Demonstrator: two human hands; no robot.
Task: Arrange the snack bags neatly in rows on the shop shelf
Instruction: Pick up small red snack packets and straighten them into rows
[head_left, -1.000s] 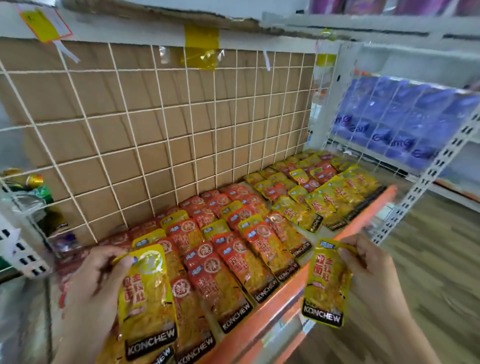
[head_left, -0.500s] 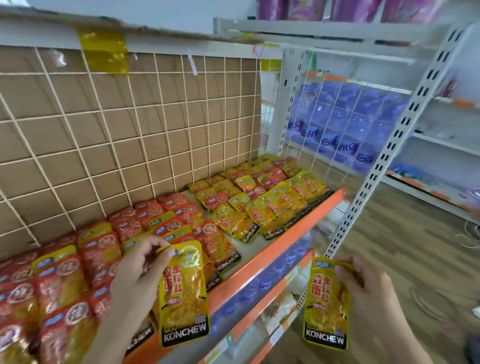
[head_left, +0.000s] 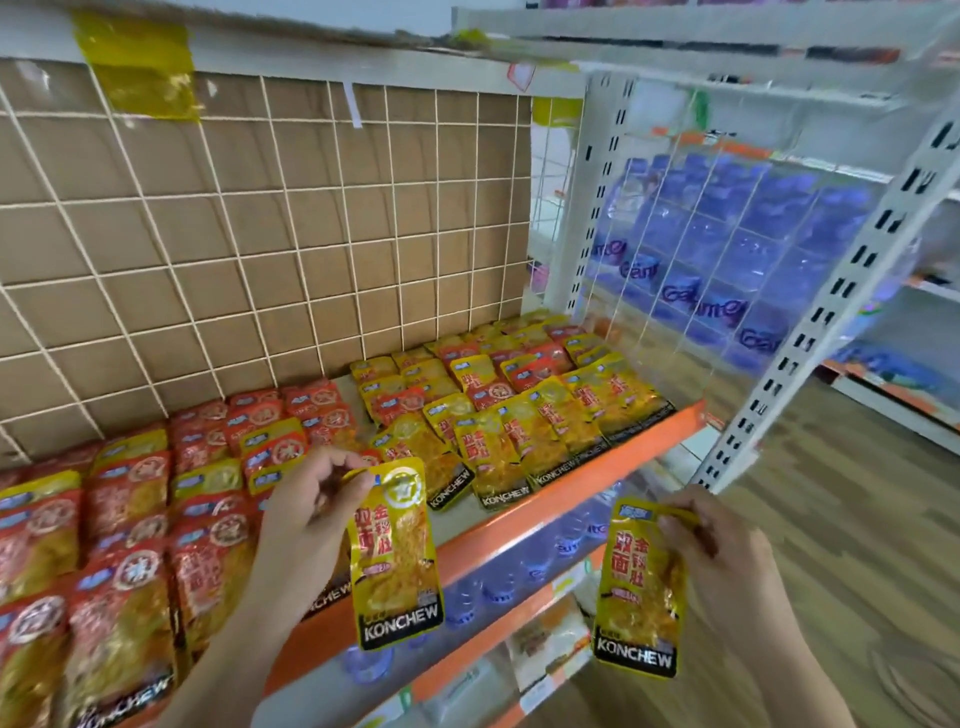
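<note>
Now each hand holds one yellow snack bag in front of the shelf. The left hand (head_left: 306, 525) pinches the top corner of the first bag (head_left: 395, 561) between thumb and fingers. This bag hangs upright, with the word KONCHEW at its bottom, over the orange front edge (head_left: 545, 512) of the shelf. The right hand (head_left: 727, 561) grips the top right part of the second bag (head_left: 636, 592). It also hangs upright, but lower and more to the right, out in front of the shelf. The two bags are apart and do not touch.

On the shelf board, many bags lie flat in overlapping rows that run from back to front. At the left are the red bags (head_left: 130, 519), with some yellow ones mixed in. At the right are the yellow bags (head_left: 519, 431), with some red ones near the back. A bare strip of the board (head_left: 454, 525) shows between the two groups, just beside the first bag.

Behind the rows stands a white wire grid (head_left: 311, 234) with brown cardboard behind it, and yellow tape (head_left: 137, 67) sits at the top left. At the right end is a white post (head_left: 810, 338) with slots, and blue packs (head_left: 727, 249) show through a side grid. Under the orange edge are blue bottles (head_left: 498, 587), blurred. The floor (head_left: 857, 519) looks like wood.
</note>
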